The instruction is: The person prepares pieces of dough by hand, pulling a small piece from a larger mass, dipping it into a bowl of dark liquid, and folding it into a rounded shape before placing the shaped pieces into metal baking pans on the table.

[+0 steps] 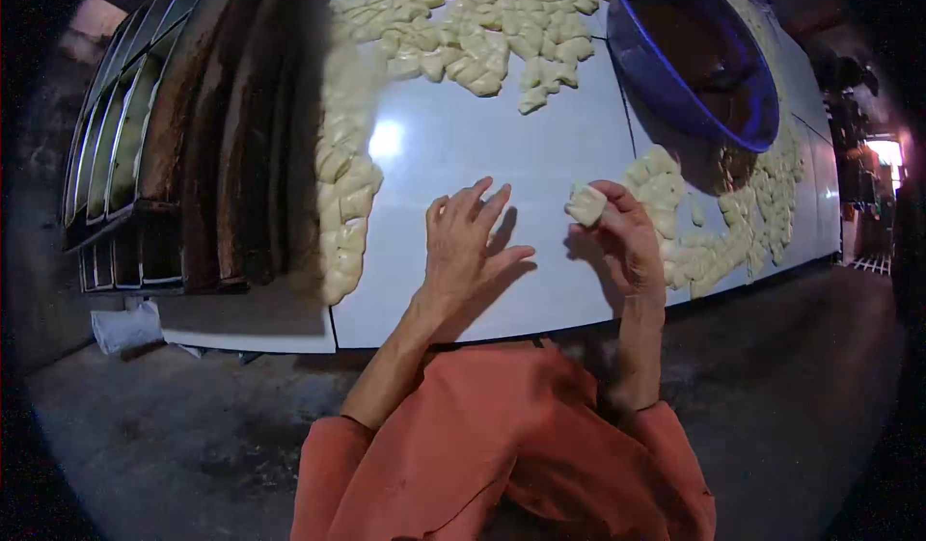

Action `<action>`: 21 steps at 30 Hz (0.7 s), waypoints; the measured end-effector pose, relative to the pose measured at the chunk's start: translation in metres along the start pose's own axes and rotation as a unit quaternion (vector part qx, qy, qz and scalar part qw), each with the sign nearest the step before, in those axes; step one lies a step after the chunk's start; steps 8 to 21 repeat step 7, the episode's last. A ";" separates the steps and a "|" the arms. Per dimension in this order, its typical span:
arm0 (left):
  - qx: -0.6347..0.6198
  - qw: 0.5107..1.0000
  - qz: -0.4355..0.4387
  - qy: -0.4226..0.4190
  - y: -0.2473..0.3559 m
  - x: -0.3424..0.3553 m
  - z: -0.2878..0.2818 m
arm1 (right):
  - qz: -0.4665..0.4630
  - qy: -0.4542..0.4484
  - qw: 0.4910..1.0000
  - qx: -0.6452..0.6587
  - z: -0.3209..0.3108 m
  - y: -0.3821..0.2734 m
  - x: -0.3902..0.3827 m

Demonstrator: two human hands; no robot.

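My right hand (629, 237) pinches a small piece of pale dough (585, 205) between thumb and fingers, just above the white tabletop (502, 155). To its left, my left hand (473, 237) hovers over the same surface with fingers spread and nothing in it. Beside my right hand lies a cluster of dough pieces (658, 189). More dough pieces (482, 35) cover the far part of the table in a loose layer, and a strip of dough pieces (345, 213) runs down the left side.
A large blue basin (632, 54) with brown liquid in it stands at the far right of the table. Stacked dark metal baking tins (125, 136) rise at the left. A white bag (127, 327) sits below them. The table's near edge is in front of my body.
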State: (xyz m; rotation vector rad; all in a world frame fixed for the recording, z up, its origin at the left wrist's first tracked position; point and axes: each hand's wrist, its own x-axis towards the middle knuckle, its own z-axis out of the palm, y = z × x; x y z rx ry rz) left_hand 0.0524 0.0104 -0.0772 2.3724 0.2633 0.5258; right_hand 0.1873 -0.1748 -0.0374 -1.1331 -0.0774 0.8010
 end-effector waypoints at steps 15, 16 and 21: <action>-0.308 0.930 -0.143 -0.139 0.026 0.039 0.010 | 0.008 0.006 0.995 -0.100 -0.004 0.019 0.007; -0.308 0.930 -0.143 -0.139 0.026 0.039 0.010 | 0.008 0.006 0.995 -0.100 -0.004 0.019 0.007; -0.308 0.930 -0.143 -0.139 0.026 0.039 0.010 | 0.008 0.006 0.995 -0.100 -0.004 0.019 0.007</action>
